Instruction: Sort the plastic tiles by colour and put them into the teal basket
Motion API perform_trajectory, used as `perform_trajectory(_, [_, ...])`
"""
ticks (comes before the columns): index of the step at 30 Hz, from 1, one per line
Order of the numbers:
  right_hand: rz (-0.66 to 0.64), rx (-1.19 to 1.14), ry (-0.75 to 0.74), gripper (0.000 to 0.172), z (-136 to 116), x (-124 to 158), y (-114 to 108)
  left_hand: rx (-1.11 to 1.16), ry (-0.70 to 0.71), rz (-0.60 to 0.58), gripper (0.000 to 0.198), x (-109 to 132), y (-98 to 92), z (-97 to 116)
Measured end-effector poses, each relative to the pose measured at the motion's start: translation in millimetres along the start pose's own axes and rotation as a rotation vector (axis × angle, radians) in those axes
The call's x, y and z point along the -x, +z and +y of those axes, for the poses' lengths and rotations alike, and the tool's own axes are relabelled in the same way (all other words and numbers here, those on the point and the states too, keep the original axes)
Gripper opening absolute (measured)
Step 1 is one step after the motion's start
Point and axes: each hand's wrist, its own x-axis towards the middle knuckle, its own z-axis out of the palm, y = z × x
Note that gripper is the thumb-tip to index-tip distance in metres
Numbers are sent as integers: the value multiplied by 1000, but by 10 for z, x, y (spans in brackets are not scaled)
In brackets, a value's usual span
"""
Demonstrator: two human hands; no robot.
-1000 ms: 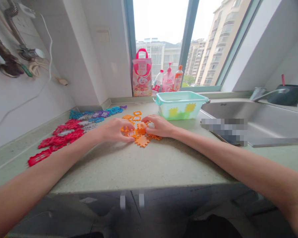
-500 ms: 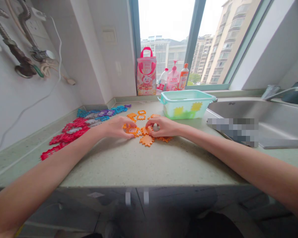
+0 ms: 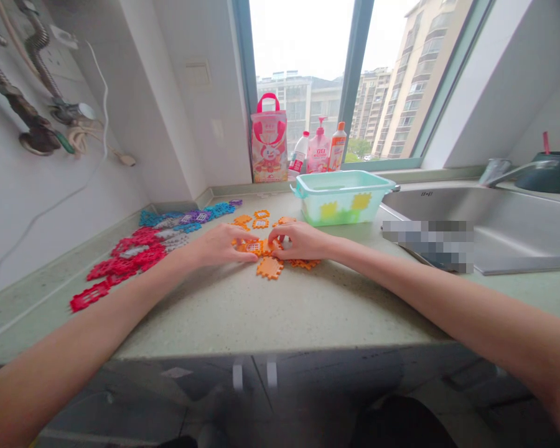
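Several orange interlocking plastic tiles (image 3: 269, 267) lie in a small cluster on the pale green countertop (image 3: 270, 311). My left hand (image 3: 221, 244) rests on the cluster's left side, fingers curled and pinching an orange tile with a white window (image 3: 254, 247). My right hand (image 3: 301, 241) meets it from the right, fingertips closed on an adjoining orange tile. The two hands touch over the pieces. More orange tiles (image 3: 260, 218) lie just behind them.
Rows of red tiles (image 3: 121, 261), grey, purple and blue tiles (image 3: 191, 216) lie at the left by the wall. A mint plastic basin (image 3: 340, 196) stands behind the hands. A steel sink (image 3: 485, 224) is at the right. A pink bag (image 3: 269, 147) and bottles (image 3: 318, 149) stand on the windowsill.
The hands have stayed on the orange cluster, fingers shifting slightly and closing together over the tiles. The view has swayed a little.
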Motion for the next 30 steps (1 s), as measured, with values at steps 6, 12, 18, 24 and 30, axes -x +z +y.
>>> perform_trajectory(6, [-39,34,26,31,-29,-6,-49,67,1,25,50,-5,21,-28])
perform_trajectory(12, [-9,41,-17,26,170,43,-147,66,-16,35,43,-9,60,-15])
perform_trajectory(18, [264,-81,-46,25,138,18,-67,38,17,97,63,-36,189,-67])
perform_trajectory(24, [398,-62,-49,24,-80,-23,15,27,67,132,76,-67,178,-51])
perform_trajectory(30, [360,-34,-60,25,-160,-99,152,-44,108,118,75,41,-187,-371])
